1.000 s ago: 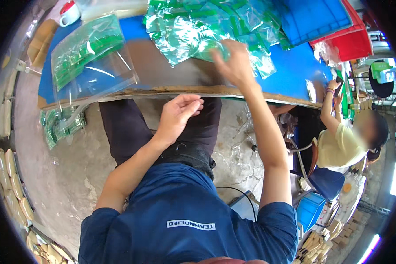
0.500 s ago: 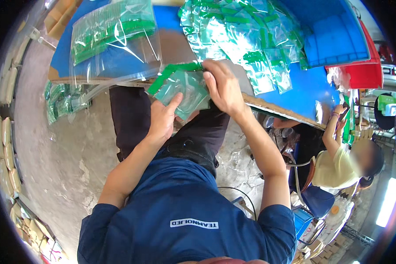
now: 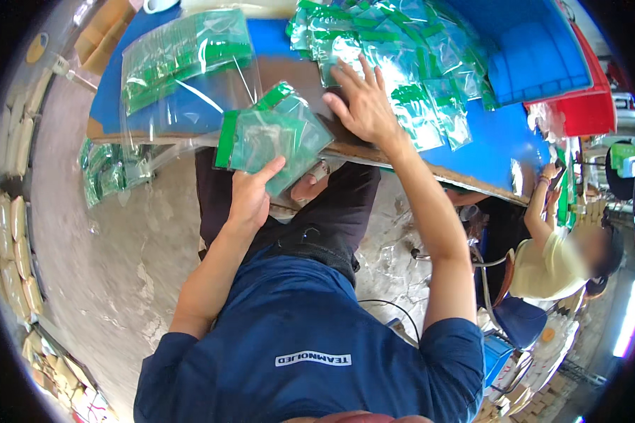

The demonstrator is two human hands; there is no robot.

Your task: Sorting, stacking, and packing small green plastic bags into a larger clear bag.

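Several clear plastic packets with green header strips are fanned out in my left hand, its thumb lying on top of them. Those packets hang over the near edge of the table. My right hand is spread with nothing gripped, its fingertips at the near left edge of a big heap of similar green-topped packets. To the left on the table lies a large clear bag filled with a row of green-topped packets.
A blue bin stands at the right back beside a red one. More packets sit below the table's left edge. A person in a light yellow shirt sits at the right. A cardboard box is at the far left.
My right hand has left the held packets and moved up and right to the heap, its fingers spreading. The packets in my left hand are now more fanned out.
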